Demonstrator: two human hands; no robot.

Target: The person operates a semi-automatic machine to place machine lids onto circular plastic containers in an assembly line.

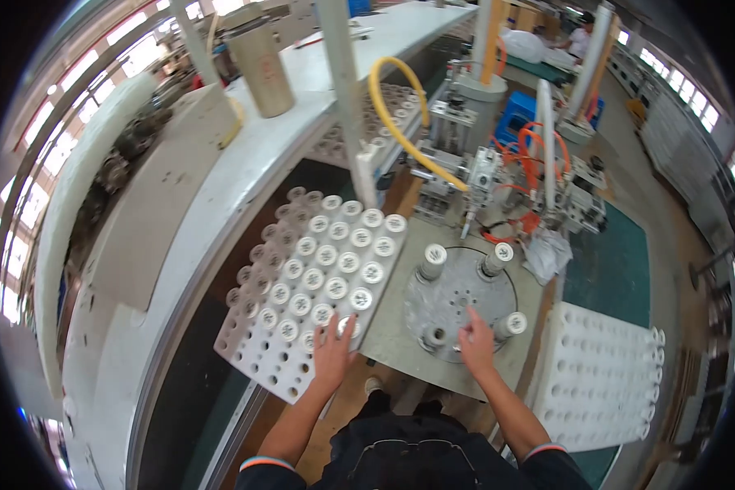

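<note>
My left hand (333, 353) is at the near right edge of a white perforated tray (253, 359), its fingers closed round a white-capped cylinder (348, 326). Rows of similar cylinders (313, 278) stand upright in the tray. Over the near side of a round metal turntable (457, 298) is my right hand (475, 341), fingers apart, holding nothing, close to an open-topped holder (435, 336). Capped cylinders stand in three other holders: at the back left (434, 260), the back right (498, 258) and the right (511, 326).
Behind the turntable is a metal machine head (453, 175) with a yellow hose (400, 126) and orange tubes. A second white tray (598, 380) lies at the right. A metal canister (261, 69) stands on the bench at the left. Another person (580, 38) is far back.
</note>
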